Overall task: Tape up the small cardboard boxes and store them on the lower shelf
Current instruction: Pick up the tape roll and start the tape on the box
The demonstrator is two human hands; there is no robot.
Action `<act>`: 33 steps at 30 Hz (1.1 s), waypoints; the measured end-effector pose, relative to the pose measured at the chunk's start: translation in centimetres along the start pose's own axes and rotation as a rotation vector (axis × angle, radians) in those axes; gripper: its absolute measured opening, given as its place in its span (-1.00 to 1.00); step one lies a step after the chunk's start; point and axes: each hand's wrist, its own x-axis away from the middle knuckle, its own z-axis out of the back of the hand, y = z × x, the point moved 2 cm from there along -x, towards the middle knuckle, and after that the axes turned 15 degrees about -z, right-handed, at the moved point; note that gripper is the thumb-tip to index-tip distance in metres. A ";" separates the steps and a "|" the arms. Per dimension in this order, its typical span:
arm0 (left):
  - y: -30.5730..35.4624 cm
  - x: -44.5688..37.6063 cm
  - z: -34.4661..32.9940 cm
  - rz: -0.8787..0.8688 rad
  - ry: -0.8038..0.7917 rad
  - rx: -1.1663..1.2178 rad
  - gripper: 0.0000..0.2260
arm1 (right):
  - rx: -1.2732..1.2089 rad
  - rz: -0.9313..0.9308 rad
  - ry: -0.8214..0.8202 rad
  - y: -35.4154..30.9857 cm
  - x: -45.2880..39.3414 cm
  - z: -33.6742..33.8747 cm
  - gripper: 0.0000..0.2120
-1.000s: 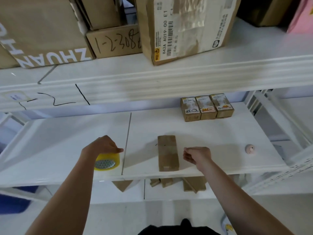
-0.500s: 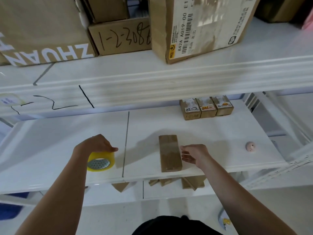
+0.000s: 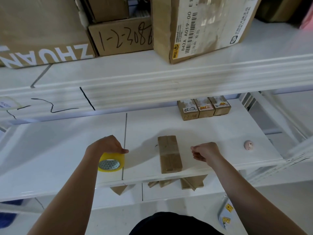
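Now my left hand [image 3: 108,145] grips yellow round tape roll [image 3: 111,161]; right hand [image 3: 205,151] curled, holding nothing I see, beside long brown cardboard box [image 3: 169,156].

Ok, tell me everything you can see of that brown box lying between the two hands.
The small cardboard box is a long brown carton lying flat on the white shelf, its long side running away from the camera and its near end close to the front edge. A seam runs along its top, and glossy clear tape seems to cover the nearer half. Neither hand touches it: the left hand grips the yellow tape roll, the right hand hovers beside it.
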 end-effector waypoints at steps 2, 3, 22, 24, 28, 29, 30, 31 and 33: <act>0.6 -0.2 -0.3 -0.022 -0.018 -0.023 -0.59 | 0.014 0.012 0.021 0.0 -0.2 0.2 -0.87; 0.9 -0.2 -0.4 -0.031 -0.023 -0.027 -0.58 | 0.019 0.015 0.029 0.0 -0.3 0.3 -0.87; 2.7 -1.1 -2.4 -0.051 -0.026 -0.036 -0.53 | 0.012 0.028 0.082 0.1 -1.3 1.8 -0.90; 2.5 -1.3 -2.5 -0.045 -0.012 -0.022 -0.54 | 0.012 0.021 0.082 0.2 -1.3 1.8 -0.90; 2.3 -1.8 -2.9 -0.032 -0.024 -0.057 -0.50 | 0.031 -0.003 0.100 0.5 -1.4 1.7 -0.89; 2.2 -1.9 -3.0 -0.026 -0.021 -0.059 -0.50 | 0.039 -0.005 0.104 0.6 -1.4 1.7 -0.89; 2.1 -2.0 -3.1 -0.021 -0.013 -0.053 -0.51 | 0.049 -0.006 0.107 0.6 -1.4 1.6 -0.89; 1.9 -2.2 -3.2 -0.015 -0.003 -0.047 -0.51 | 0.060 -0.011 0.114 0.7 -1.3 1.5 -0.88; 1.6 -2.3 -3.4 -0.004 0.011 -0.038 -0.52 | 0.088 -0.019 0.135 0.8 -1.3 1.3 -0.88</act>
